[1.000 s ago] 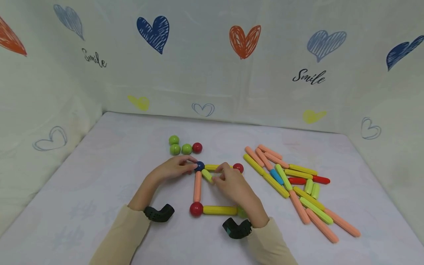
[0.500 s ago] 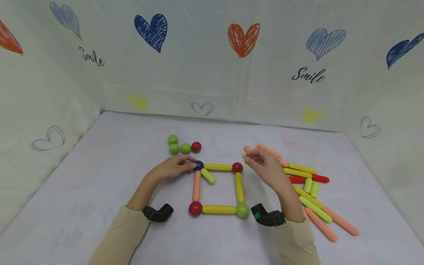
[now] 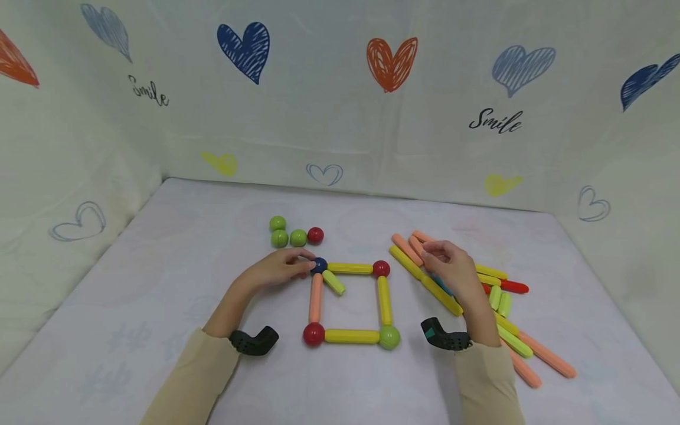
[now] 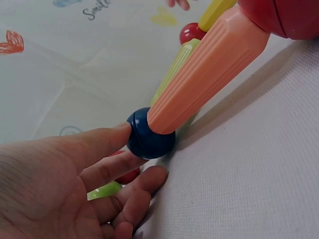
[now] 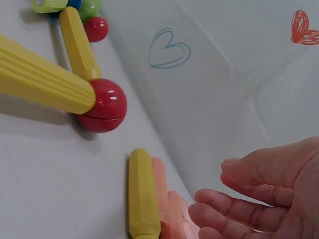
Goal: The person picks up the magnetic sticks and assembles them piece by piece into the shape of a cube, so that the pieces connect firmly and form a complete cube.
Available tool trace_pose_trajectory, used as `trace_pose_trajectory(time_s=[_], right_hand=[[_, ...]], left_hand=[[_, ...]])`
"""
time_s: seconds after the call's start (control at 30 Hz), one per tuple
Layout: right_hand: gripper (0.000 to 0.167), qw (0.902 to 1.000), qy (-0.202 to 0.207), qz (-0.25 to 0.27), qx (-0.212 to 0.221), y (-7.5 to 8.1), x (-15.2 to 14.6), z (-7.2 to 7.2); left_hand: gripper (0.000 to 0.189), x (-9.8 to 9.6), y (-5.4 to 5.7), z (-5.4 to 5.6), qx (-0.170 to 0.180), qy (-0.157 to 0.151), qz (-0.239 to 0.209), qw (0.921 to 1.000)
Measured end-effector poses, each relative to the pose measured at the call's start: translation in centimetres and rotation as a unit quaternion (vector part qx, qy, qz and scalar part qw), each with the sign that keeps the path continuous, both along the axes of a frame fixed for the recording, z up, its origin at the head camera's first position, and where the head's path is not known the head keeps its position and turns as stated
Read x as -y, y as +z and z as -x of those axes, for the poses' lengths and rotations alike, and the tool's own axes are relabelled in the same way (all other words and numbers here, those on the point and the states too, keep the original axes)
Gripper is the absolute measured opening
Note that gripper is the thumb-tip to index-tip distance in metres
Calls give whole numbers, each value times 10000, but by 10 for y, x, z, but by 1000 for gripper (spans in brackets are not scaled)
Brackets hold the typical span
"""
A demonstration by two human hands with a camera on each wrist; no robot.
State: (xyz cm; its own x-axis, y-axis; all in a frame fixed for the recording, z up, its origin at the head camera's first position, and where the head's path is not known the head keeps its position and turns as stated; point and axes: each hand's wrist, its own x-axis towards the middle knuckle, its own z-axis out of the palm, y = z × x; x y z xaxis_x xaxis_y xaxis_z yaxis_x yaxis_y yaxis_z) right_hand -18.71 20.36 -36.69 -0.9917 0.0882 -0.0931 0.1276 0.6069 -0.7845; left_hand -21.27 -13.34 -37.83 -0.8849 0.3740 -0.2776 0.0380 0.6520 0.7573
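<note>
My left hand (image 3: 281, 265) pinches a dark blue ball (image 4: 149, 137) between thumb and forefinger. That ball is one corner of a square of rods and balls lying on the table. A salmon rod (image 3: 316, 298), a yellow rod (image 3: 350, 268) and a short lime rod (image 3: 333, 283) meet it; the lime rod points inward. Red balls (image 3: 314, 334) and a green ball (image 3: 389, 337) form the other corners. Over the pile of loose rods at the right, my right hand (image 3: 451, 268) hovers with relaxed fingers, holding nothing; it hides part of the pile.
Behind the square sit several green balls (image 3: 298, 238) and a loose red ball (image 3: 316, 236). The pile mixes yellow rods (image 3: 442, 296), salmon rods (image 3: 549, 356), red rods (image 3: 514, 287) and short lime rods (image 3: 495, 297). A white cloth with printed hearts hangs behind the table.
My right hand has left the short lime rod at the blue ball and moved right, over the pile of rods. My left hand stays at the blue ball.
</note>
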Motion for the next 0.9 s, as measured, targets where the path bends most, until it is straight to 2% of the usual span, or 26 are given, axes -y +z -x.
trace_pose_trajectory(time_s=[0.07,0.33,0.6,0.9], right_hand=[[34,9999,7,57,95,8,8,-5],[35,9999,65,146,58,-10,13,6],[35,9967,36,-641,-489,-15,21,13],[32,9895,-109,-1366,-452,-16,22,14]], left_hand=[[33,0,-1,1,-1,6,11,10000],[33,0,-2,2,10,1,-17,10000],[33,0,-4,3,53,-17,-73,10000],[33,1,-5,4,55,-9,-32,10000]])
